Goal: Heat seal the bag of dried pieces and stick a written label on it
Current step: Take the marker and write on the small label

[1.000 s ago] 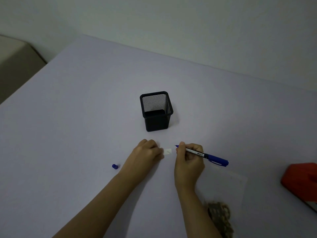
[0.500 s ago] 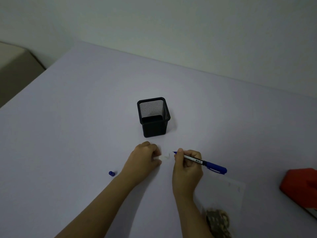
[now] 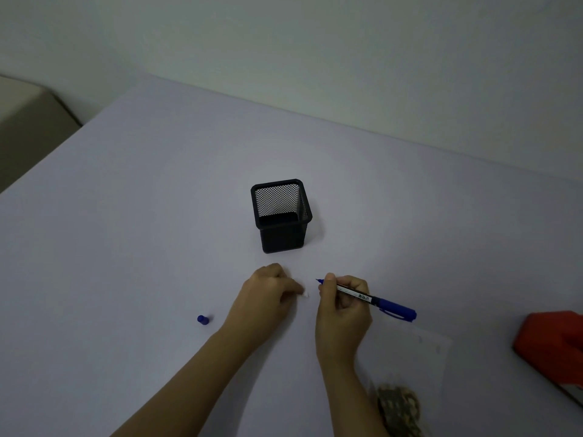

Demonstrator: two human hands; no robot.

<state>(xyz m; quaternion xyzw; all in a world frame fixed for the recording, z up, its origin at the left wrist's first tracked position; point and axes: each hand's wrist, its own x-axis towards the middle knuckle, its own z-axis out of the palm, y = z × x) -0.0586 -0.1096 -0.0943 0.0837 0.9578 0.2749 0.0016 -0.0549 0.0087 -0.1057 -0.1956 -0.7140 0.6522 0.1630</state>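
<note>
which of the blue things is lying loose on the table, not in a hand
The small blue pen cap, alone on the table to the left of the left hand. The blue marker is gripped in the right hand.

Dim, flat light over my table, brightest mid-scene and falling off toward every corner. Soft shadows lie right of the mesh holder and beneath my forearms. Far table edge bows; near-right objects blur.
</note>
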